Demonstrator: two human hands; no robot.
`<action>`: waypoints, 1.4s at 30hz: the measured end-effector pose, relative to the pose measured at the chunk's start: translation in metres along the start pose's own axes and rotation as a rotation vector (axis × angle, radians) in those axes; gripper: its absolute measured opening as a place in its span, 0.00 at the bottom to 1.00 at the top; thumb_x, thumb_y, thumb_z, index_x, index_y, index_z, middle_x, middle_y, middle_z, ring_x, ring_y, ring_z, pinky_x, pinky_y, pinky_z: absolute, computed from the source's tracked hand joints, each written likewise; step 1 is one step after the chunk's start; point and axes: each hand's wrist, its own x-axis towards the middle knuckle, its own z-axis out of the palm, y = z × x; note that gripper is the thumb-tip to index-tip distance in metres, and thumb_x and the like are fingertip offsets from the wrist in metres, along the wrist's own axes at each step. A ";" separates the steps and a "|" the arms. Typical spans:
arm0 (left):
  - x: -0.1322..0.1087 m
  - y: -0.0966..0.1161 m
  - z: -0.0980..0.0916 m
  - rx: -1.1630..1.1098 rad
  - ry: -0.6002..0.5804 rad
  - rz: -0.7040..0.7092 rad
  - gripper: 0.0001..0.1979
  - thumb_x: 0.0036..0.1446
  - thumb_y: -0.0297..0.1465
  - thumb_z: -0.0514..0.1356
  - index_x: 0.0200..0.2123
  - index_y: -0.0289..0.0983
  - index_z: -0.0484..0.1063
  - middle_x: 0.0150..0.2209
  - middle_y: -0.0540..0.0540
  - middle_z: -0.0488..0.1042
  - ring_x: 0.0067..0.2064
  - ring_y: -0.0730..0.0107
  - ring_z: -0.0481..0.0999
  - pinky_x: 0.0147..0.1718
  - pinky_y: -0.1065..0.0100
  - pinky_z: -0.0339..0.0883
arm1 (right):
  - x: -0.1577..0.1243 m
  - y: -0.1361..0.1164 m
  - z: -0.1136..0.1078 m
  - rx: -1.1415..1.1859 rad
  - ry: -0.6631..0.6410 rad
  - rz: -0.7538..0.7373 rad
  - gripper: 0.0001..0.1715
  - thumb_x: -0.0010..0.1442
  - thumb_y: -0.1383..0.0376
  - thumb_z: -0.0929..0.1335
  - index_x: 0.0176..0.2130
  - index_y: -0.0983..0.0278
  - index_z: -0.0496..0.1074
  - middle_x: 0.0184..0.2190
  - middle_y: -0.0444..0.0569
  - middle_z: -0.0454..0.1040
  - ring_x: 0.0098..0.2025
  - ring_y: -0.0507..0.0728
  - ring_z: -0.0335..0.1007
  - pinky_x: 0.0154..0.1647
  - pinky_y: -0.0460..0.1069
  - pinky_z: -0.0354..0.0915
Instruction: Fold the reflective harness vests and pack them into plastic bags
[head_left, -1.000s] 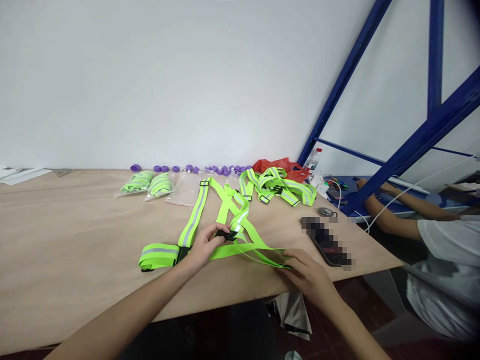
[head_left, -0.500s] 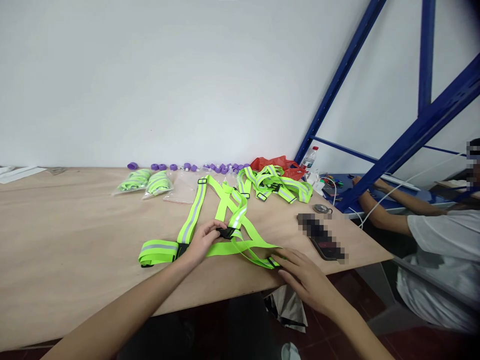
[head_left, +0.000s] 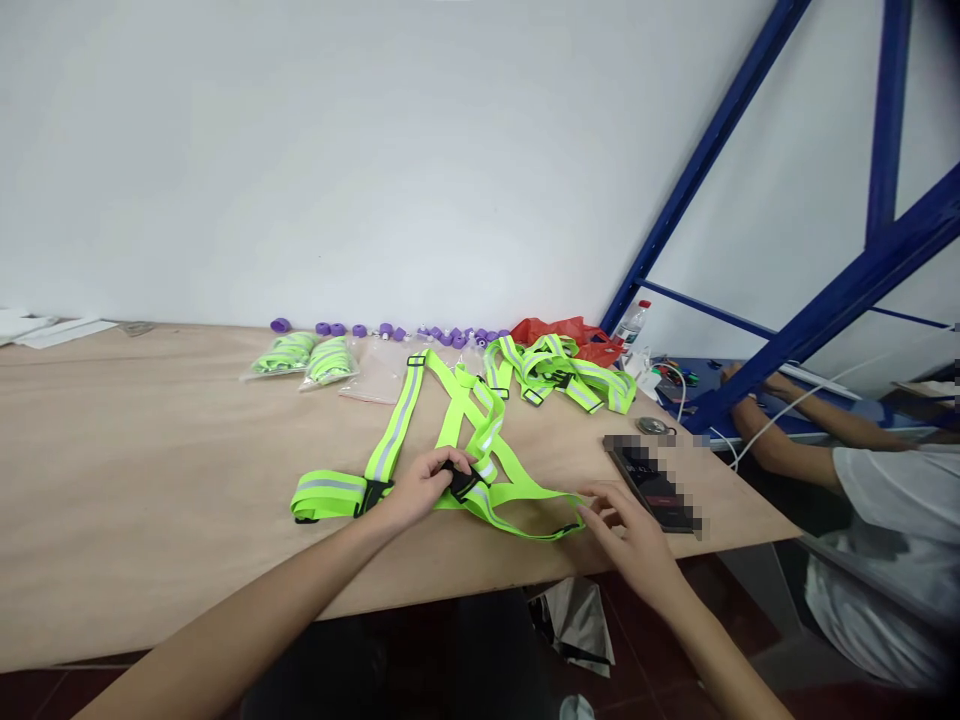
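On the plywood table (head_left: 150, 480), the left hand (head_left: 420, 487) pinches a black buckle (head_left: 459, 480) of the neon reflective strap harness (head_left: 442, 440). The right hand (head_left: 634, 535), fingers loose, touches the harness's near loop right of that buckle, beside a phone (head_left: 651, 485).

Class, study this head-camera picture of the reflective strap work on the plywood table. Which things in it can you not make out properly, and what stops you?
- Black buckle, head view: partly covered by the left hand.
- Dark flat device beside the right hand: its screen is pixelated.
- Small purple plastic pieces along the wall: too small to identify.
- Seated co-worker's white sleeve: cut off by the right edge.
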 end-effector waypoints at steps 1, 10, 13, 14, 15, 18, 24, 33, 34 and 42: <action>0.000 0.000 0.000 0.012 -0.007 0.002 0.11 0.48 0.25 0.54 0.34 0.37 0.75 0.47 0.41 0.79 0.52 0.55 0.74 0.56 0.56 0.62 | 0.002 0.001 0.000 -0.008 -0.028 0.055 0.21 0.62 0.48 0.67 0.45 0.61 0.74 0.41 0.53 0.76 0.35 0.58 0.75 0.33 0.50 0.72; 0.000 -0.002 0.001 0.052 -0.001 0.072 0.11 0.53 0.24 0.54 0.33 0.37 0.76 0.46 0.42 0.77 0.50 0.59 0.74 0.54 0.60 0.64 | 0.011 0.007 -0.003 -0.087 -0.265 0.193 0.26 0.61 0.41 0.64 0.36 0.60 0.74 0.26 0.46 0.76 0.30 0.59 0.74 0.32 0.50 0.68; 0.001 -0.002 0.002 0.054 0.017 0.100 0.11 0.54 0.24 0.54 0.33 0.37 0.76 0.46 0.42 0.77 0.51 0.59 0.74 0.55 0.60 0.63 | 0.002 0.019 -0.001 -0.039 -0.048 0.223 0.28 0.59 0.40 0.65 0.40 0.60 0.72 0.27 0.46 0.77 0.29 0.58 0.73 0.29 0.49 0.68; 0.001 -0.002 0.002 0.052 0.024 0.100 0.11 0.54 0.24 0.54 0.33 0.37 0.76 0.46 0.42 0.77 0.51 0.59 0.74 0.55 0.60 0.63 | -0.003 0.023 0.000 -0.036 0.055 0.241 0.28 0.58 0.40 0.66 0.40 0.60 0.71 0.29 0.48 0.78 0.30 0.59 0.74 0.29 0.49 0.69; 0.001 -0.002 0.002 0.049 0.032 0.097 0.11 0.54 0.24 0.54 0.33 0.37 0.76 0.46 0.42 0.77 0.51 0.59 0.74 0.55 0.60 0.63 | -0.010 0.026 0.001 -0.048 0.151 0.259 0.28 0.57 0.40 0.67 0.40 0.60 0.71 0.31 0.49 0.79 0.31 0.60 0.76 0.30 0.50 0.70; 0.001 -0.002 0.002 0.029 0.058 0.081 0.10 0.53 0.24 0.55 0.33 0.37 0.76 0.46 0.42 0.77 0.52 0.58 0.74 0.56 0.60 0.63 | -0.030 0.030 0.005 -0.166 0.289 0.275 0.24 0.58 0.42 0.67 0.38 0.59 0.74 0.35 0.53 0.81 0.36 0.63 0.78 0.34 0.52 0.72; 0.002 -0.006 0.003 0.002 0.088 0.054 0.09 0.54 0.25 0.55 0.33 0.37 0.76 0.45 0.42 0.78 0.51 0.58 0.74 0.54 0.59 0.64 | -0.022 0.021 0.005 -0.281 0.150 0.229 0.25 0.61 0.45 0.64 0.31 0.59 0.79 0.37 0.56 0.82 0.42 0.69 0.77 0.44 0.59 0.71; 0.001 -0.001 0.002 -0.003 0.071 0.036 0.08 0.54 0.28 0.56 0.33 0.37 0.75 0.43 0.43 0.78 0.48 0.59 0.75 0.49 0.62 0.67 | 0.027 -0.020 0.010 -0.165 -0.255 0.357 0.25 0.52 0.43 0.69 0.27 0.61 0.78 0.25 0.48 0.80 0.30 0.61 0.75 0.28 0.50 0.64; 0.001 -0.001 0.002 -0.006 0.070 0.036 0.08 0.54 0.28 0.56 0.33 0.37 0.75 0.43 0.43 0.78 0.48 0.59 0.75 0.49 0.62 0.67 | 0.028 -0.025 0.010 -0.147 -0.288 0.352 0.25 0.52 0.43 0.69 0.26 0.62 0.77 0.25 0.48 0.78 0.30 0.60 0.74 0.28 0.49 0.63; 0.003 -0.002 0.000 -0.055 0.072 0.020 0.07 0.54 0.29 0.57 0.32 0.37 0.75 0.44 0.43 0.78 0.49 0.57 0.74 0.52 0.59 0.65 | 0.032 -0.039 -0.010 0.217 -0.685 0.401 0.31 0.57 0.40 0.67 0.25 0.64 0.74 0.22 0.44 0.70 0.26 0.54 0.64 0.29 0.47 0.61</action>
